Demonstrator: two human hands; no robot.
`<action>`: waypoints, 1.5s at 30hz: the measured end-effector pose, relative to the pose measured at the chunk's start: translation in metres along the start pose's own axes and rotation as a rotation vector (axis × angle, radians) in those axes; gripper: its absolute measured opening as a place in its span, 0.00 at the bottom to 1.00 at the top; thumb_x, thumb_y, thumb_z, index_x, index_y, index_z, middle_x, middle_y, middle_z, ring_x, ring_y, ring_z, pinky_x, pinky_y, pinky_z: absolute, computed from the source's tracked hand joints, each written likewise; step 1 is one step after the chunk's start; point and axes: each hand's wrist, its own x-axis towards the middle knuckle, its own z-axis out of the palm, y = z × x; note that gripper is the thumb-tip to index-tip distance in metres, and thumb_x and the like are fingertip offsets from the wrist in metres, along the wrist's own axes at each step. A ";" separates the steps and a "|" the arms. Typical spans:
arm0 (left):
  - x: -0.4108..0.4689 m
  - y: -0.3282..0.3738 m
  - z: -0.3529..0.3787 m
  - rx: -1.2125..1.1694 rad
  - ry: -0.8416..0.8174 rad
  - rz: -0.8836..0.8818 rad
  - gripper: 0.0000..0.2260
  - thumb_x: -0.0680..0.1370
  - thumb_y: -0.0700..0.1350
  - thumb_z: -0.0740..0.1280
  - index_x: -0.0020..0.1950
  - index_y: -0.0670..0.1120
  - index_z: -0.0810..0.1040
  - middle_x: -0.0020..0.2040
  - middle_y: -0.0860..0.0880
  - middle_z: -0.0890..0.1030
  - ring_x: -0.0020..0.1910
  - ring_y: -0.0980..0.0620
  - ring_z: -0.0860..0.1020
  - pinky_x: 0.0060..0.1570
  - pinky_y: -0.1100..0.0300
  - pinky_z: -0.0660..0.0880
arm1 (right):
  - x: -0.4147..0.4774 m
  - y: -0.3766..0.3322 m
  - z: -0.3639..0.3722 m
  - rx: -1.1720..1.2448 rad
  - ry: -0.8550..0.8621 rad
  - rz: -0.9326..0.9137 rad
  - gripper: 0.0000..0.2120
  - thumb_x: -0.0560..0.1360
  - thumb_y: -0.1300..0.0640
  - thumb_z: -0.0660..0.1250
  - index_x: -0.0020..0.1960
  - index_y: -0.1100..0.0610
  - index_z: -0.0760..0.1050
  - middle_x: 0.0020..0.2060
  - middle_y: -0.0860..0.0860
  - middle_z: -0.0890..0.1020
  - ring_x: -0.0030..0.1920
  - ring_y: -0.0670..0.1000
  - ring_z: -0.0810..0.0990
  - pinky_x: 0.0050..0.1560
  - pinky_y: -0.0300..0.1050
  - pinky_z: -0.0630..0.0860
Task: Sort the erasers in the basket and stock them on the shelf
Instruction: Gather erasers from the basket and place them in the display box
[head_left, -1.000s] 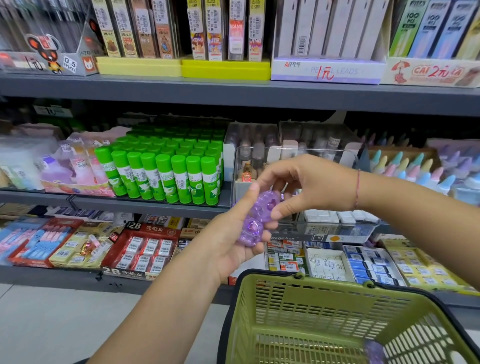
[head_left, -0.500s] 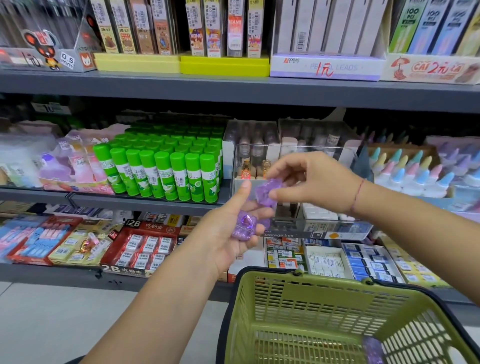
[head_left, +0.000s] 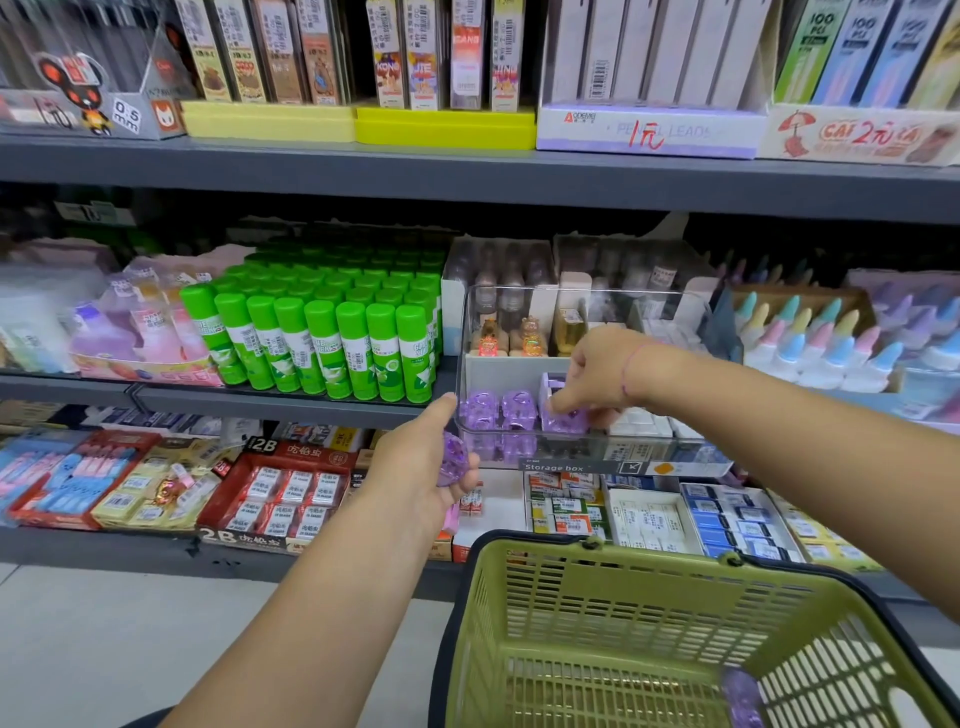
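Purple erasers (head_left: 480, 410) stand two abreast at the left end of the clear storage box (head_left: 597, 451), which sits on the middle shelf (head_left: 291, 404) just right of the green glue sticks (head_left: 322, 353). Below the box's front left corner, the left hand (head_left: 415, 467) curls round a spare eraser (head_left: 453, 458). Its thumb reaches up to that corner, though I cannot tell whether it touches. This eraser is outside the box but near it. Further right, the right hand (head_left: 597, 371) reaches over the front wall with its fingers bent down, pinching a third eraser (head_left: 566, 418) set just beside the second in the row. White erasers (head_left: 641, 420) lie just beyond it. Lower right, the green basket (head_left: 623, 558) holds a loose purple eraser (head_left: 743, 693) at its bottom, well apart from both hands.

The step in hand looks like seating the third eraser. To do it well, it should go flat on the box floor, turned the same way as its neighbours and snug against them, so the row is tight and does not crowd the white ones. The fingers should let go only once it stands by itself, then lift straight up so they do not knock the row. A left thumb against the box would keep it from sliding. The spare eraser is close by for the next slot.
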 end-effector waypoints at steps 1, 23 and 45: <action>0.000 -0.001 0.001 0.000 -0.013 -0.012 0.12 0.76 0.53 0.68 0.50 0.44 0.76 0.41 0.43 0.76 0.29 0.52 0.72 0.18 0.67 0.70 | 0.000 -0.003 0.002 -0.105 0.025 0.001 0.15 0.70 0.48 0.71 0.35 0.58 0.72 0.28 0.53 0.81 0.29 0.50 0.77 0.37 0.41 0.77; -0.010 0.004 0.003 -0.026 -0.046 -0.029 0.12 0.78 0.52 0.66 0.42 0.44 0.77 0.33 0.44 0.78 0.25 0.53 0.72 0.19 0.67 0.70 | 0.000 0.009 0.014 -0.226 -0.081 -0.318 0.27 0.80 0.42 0.52 0.48 0.59 0.83 0.32 0.51 0.74 0.37 0.50 0.73 0.44 0.44 0.71; -0.039 0.017 0.007 -0.098 -0.302 0.167 0.21 0.80 0.59 0.56 0.56 0.45 0.79 0.47 0.45 0.83 0.42 0.51 0.81 0.41 0.55 0.78 | -0.049 -0.027 0.009 0.312 0.321 -0.717 0.19 0.66 0.54 0.77 0.57 0.53 0.80 0.48 0.45 0.81 0.46 0.40 0.77 0.51 0.26 0.69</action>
